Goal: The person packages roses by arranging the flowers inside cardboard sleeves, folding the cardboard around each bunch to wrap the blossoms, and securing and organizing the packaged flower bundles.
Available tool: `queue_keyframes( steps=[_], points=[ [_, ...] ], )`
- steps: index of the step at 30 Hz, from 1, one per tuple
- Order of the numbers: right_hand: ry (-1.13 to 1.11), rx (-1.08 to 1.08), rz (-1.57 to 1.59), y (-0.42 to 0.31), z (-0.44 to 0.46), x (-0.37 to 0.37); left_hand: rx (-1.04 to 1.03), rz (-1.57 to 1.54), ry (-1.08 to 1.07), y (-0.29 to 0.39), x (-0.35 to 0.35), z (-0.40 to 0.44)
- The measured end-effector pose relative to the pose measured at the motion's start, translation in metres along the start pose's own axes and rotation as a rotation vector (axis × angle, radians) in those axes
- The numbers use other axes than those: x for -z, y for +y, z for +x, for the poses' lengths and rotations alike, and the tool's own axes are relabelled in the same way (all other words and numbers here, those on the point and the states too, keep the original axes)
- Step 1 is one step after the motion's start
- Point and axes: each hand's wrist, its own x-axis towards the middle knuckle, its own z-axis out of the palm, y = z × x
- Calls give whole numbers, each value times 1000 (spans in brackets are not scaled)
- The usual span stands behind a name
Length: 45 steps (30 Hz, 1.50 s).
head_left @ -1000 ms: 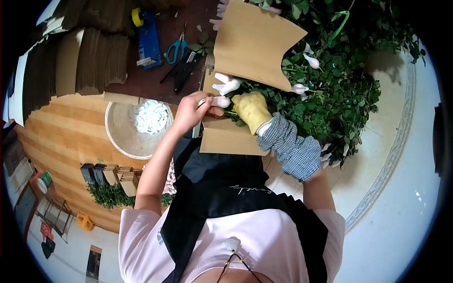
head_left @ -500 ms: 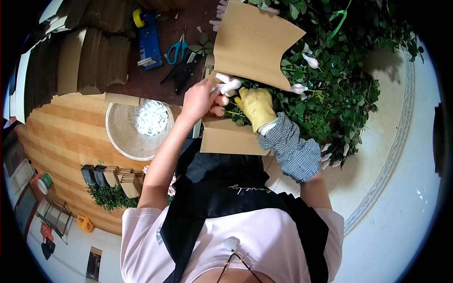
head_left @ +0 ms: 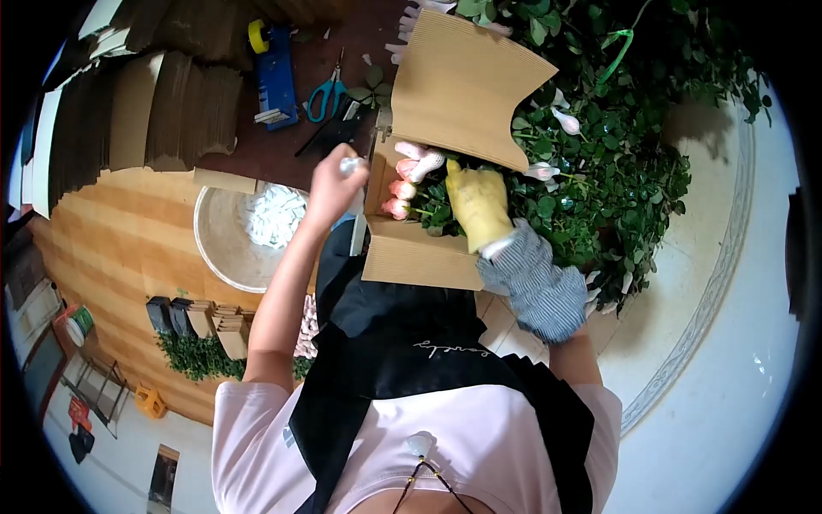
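Note:
My bare left hand (head_left: 336,182) is closed around a crumpled white foam net (head_left: 348,165), left of an open cardboard wrapper (head_left: 419,257). Inside the wrapper lie several roses with uncovered pink heads (head_left: 401,189), and one at the top wears a white net (head_left: 426,166). On my right hand (head_left: 478,204) is a yellow glove below a checked sleeve; its fingers are closed over the rose stems, just right of the heads, and their tips are partly hidden. The wrapper's raised flap (head_left: 467,81) stands above both hands.
A tub of white nets (head_left: 210,231) is at left. Teal scissors (head_left: 325,96), a black tool (head_left: 332,128) and a blue tape dispenser (head_left: 276,77) lie on the dark table (head_left: 257,154). Cardboard stacks (head_left: 128,116) fill the upper left; leafy roses (head_left: 616,163) spread at right.
My left hand has come away from the rose heads to the left, with white netting in it. Bare pink heads now show. My gloved hand has shifted slightly right and closed over the stems.

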Motion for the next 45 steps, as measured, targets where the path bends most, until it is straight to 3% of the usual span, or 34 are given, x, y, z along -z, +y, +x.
queue_keyframes(
  steps=[2, 4, 7, 8, 11, 15, 17, 18, 21, 22, 24, 27, 28, 29, 31, 33, 36, 38, 39, 40, 41, 42, 43, 44, 45],
  points=[
    [3, -4, -104, -4, 6, -17, -81, 152, -43, 15, -21, 9],
    [-88, -17, -51, -17, 8, 28, -111, 297, -102, 19, -39, 20],
    [-17, -33, -17, -18, 12, 14, -126, 472, 15, 40, -49, 20],
    [-10, -13, -99, -18, 17, 8, -210, 458, 115, 38, -53, 18],
    [24, -52, -171, -26, 17, 3, -302, 522, 137, 34, -54, 20],
    [126, -38, -139, -15, 21, -12, -395, 481, 47, 41, -52, 15],
    [254, -116, -19, -6, 24, -15, -525, 379, 128, 34, -45, 10],
    [47, -184, 15, -7, 23, -10, -556, 458, 194, 31, -38, 6],
    [79, -177, 49, -6, 26, -17, -612, 562, 533, 1, 2, -6],
    [125, -170, 61, -4, 26, -18, -618, 568, 531, 1, 20, -12],
    [166, -142, 101, -2, 23, -22, -222, 639, 561, 12, 51, -36],
    [177, -118, 142, 1, 25, -24, -583, 313, 318, 22, 22, -33],
    [158, -132, 157, 3, 24, -23, -405, 177, 150, 13, 10, -24],
    [43, -183, 136, -2, 24, -14, -162, 255, 40, 28, -3, -19],
    [-113, -226, 79, -8, 23, -5, -258, 363, -36, 50, -29, -6],
    [-31, -220, 54, -6, 23, -12, -371, 428, -105, 50, -50, 10],
    [161, -213, 72, 2, 25, -27, -485, 351, -1, 49, -30, -3],
    [263, -210, 132, 4, 24, -32, -315, 401, 192, 32, 18, -33],
    [312, -156, 135, 6, 25, -31, -113, 524, 203, 32, 53, -56],
    [361, -102, 138, 8, 25, -25, 246, 728, 110, 19, 88, -74],
    [65, -98, 188, 10, 18, -10, 411, 822, 130, -9, 115, -88],
    [52, -90, 214, 11, 13, -10, 250, 881, 209, -51, 138, -109],
    [44, -84, 238, 13, 10, -11, 218, 953, 244, -81, 152, -123],
    [270, -6, 223, 14, 3, -7, 188, 1005, 262, -83, 153, -127],
    [271, -9, 226, 10, 0, 3, 157, 1052, 276, -76, 150, -127]
  ],
)
